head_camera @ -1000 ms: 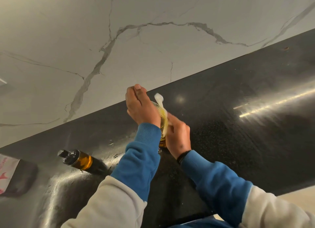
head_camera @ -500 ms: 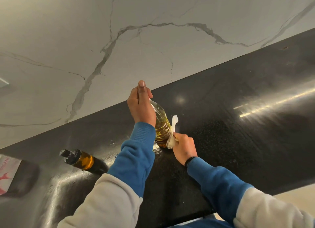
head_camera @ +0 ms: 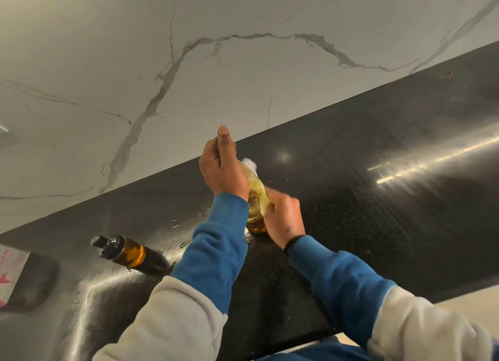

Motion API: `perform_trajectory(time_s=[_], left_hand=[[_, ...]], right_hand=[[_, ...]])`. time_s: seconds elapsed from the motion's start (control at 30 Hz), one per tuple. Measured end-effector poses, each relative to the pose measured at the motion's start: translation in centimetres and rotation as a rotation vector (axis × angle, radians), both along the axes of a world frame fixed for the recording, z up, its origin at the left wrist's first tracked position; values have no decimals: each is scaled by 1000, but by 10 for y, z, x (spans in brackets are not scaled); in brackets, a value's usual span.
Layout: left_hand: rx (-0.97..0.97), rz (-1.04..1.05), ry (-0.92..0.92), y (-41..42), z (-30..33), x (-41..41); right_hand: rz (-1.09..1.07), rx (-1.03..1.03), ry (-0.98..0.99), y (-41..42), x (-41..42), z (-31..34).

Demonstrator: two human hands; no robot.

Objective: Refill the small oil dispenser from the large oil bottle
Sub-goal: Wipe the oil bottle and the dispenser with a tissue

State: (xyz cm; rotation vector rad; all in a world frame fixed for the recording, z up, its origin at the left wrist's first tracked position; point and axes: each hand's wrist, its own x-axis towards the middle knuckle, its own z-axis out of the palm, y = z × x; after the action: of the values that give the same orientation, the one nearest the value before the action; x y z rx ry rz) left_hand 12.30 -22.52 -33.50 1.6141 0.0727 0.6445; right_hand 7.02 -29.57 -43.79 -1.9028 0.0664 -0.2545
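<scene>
Head view gave me the whole scene. On the black tabletop (head_camera: 378,225) stood the large oil bottle (head_camera: 255,198), clear plastic with yellow oil, close to the back edge where the pale veined marble wall (head_camera: 162,63) met the surface. The left hand (head_camera: 222,168) was wrapped around the bottle's upper part, fingers curled over the top, thumb pointing up, so the cap was hidden from me. The right hand (head_camera: 283,214) pressed against the bottle's right side lower down, fingers curled on a white tissue (head_camera: 249,163) that ran up along the plastic; the motion blur there kept me from reading the exact grip. A dark band sat on the right wrist, and both sleeves showed blue cuffs under pale fabric. Well to the left I saw the small oil dispenser (head_camera: 127,252), amber glass with a black pour top, standing apart from both hands. A few wet specks glinted on the tabletop between it and the bottle. At the far left edge lay a white packet (head_camera: 10,274) with red print.
</scene>
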Motion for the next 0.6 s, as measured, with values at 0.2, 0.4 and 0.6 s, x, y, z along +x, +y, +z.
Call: perform_trajectory(time_s=[0.2,0.4,0.6], left_hand=[[-32,-90,-23,9,6,7],[-10,-14,-40,9,-4,6],[9,69,-50,4,-7,1]], right_hand=[[98,-185,391,-4,-7,-39],[-51,145,-86,8,7,30],[-7,105,-382,14,9,43]])
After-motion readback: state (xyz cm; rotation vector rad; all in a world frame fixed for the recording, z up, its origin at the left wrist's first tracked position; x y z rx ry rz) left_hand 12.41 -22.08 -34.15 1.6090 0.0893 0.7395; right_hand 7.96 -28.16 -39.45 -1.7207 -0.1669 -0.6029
